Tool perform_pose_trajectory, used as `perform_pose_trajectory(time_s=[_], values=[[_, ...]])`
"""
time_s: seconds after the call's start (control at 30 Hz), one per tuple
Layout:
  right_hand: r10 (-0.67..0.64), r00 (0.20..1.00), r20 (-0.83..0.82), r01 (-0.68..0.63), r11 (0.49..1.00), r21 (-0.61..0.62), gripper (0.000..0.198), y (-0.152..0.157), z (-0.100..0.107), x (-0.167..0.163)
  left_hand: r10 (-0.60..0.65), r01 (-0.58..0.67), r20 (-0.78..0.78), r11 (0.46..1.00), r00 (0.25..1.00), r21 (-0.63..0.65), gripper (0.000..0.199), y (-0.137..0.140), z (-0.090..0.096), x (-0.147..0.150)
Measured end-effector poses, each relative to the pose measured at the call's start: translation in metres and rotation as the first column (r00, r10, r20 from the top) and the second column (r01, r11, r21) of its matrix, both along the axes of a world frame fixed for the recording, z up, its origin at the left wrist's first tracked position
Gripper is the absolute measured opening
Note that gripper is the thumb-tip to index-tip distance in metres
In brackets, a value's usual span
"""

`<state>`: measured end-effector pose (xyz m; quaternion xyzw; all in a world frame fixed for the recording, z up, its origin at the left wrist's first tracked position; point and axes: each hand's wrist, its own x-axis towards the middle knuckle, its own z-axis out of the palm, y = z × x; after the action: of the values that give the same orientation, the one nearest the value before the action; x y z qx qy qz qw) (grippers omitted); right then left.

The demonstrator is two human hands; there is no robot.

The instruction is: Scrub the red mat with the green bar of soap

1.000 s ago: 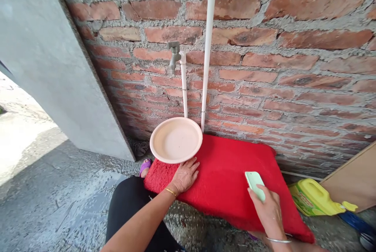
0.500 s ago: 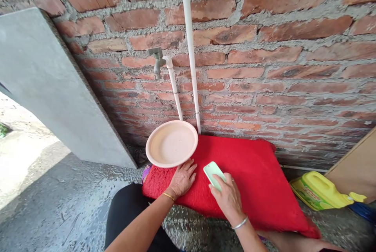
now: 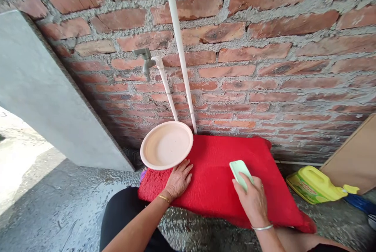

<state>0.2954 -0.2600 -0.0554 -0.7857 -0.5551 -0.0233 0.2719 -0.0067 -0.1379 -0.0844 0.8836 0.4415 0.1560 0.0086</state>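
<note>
A red plush cloth (image 3: 217,173) lies spread over a low surface that it hides. On its right half, my right hand (image 3: 254,199) is closed around a pale green scrub brush (image 3: 240,170) with a small hole at its far end. The brush's underside, facing the cloth, is hidden. My left hand (image 3: 178,181) rests flat on the cloth's left part, fingers apart, just below the rim of a pale pink basin (image 3: 167,145). The basin stands at the cloth's back left corner; I see no objects inside it.
A grey tap (image 3: 144,62) juts from white pipes (image 3: 179,48) on the brick wall (image 3: 264,52). At left leans a grey slab (image 3: 67,99). A yellow jug (image 3: 315,185) lies at right, beside a brown board (image 3: 352,158). The floor (image 3: 88,201) is wet.
My right hand has slid the scrub brush to the right across the red cloth. My left hand stays pressed on the cloth. The view has shifted slightly.
</note>
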Motion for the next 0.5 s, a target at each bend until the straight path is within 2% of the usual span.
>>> perform_pose_trajectory(time_s=[0.07,0.13,0.2,0.27,0.37,0.43,0.5], values=[[0.139,0.990,-0.030,-0.138,0.990,0.012,0.042,0.004,-0.002,-0.026,-0.001,0.001,-0.019,1.000,1.000,0.008,0.040,0.001,0.000,-0.001],[0.180,0.983,-0.043,-0.180,0.984,-0.001,0.038,0.006,-0.004,-0.033,-0.001,0.002,-0.032,1.000,0.999,0.018,0.041,0.001,-0.001,-0.002],[0.117,0.992,-0.035,-0.118,0.993,-0.030,0.038,0.003,-0.005,-0.016,-0.003,0.004,-0.033,1.000,0.999,0.026,0.041,0.002,-0.002,-0.002],[-0.036,0.999,-0.004,0.036,0.997,-0.067,0.041,-0.002,-0.004,0.017,-0.004,0.005,-0.031,1.000,1.000,0.030,0.041,0.002,-0.002,-0.002],[-0.240,0.970,0.041,0.242,0.969,-0.053,0.048,-0.008,-0.001,0.055,0.001,0.000,-0.029,1.000,1.000,0.031,0.041,0.002,-0.003,-0.002],[-0.216,0.976,0.037,0.215,0.976,0.016,0.050,-0.008,-0.002,0.053,0.000,0.001,-0.025,0.999,1.000,0.034,0.040,0.002,-0.003,-0.002],[-0.080,0.997,0.020,0.078,0.993,0.086,0.048,-0.005,-0.007,0.032,-0.005,0.006,-0.021,0.999,1.000,0.041,0.040,0.003,-0.004,-0.003]])
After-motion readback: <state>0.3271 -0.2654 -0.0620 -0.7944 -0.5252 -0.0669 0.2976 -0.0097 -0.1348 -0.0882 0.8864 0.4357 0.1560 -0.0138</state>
